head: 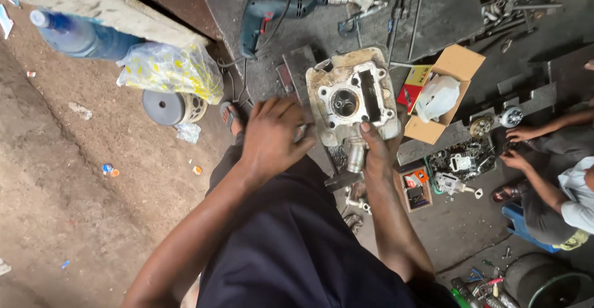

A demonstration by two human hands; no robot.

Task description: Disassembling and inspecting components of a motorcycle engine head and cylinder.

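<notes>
The engine cylinder head [352,94] is sitting just beyond both sets of fingertips, its metal port tube [355,157] pointing back toward the person. The right hand [376,153] is gripping it there; the left hand [272,138], curled, is touching its near-left edge.

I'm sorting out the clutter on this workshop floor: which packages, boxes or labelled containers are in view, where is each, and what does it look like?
Cardboard box: right of the engine cylinder head, open, brown, holding a white part.
Small carton: against that box's left side, red and yellow.
Plastic bag: upper left, clear with yellow print, bulging.
Water bottle: far upper left, lying down, blue-tinted, white cap.
Small tray box: beside the right hand, brown, open, with a red-orange packet.
</notes>
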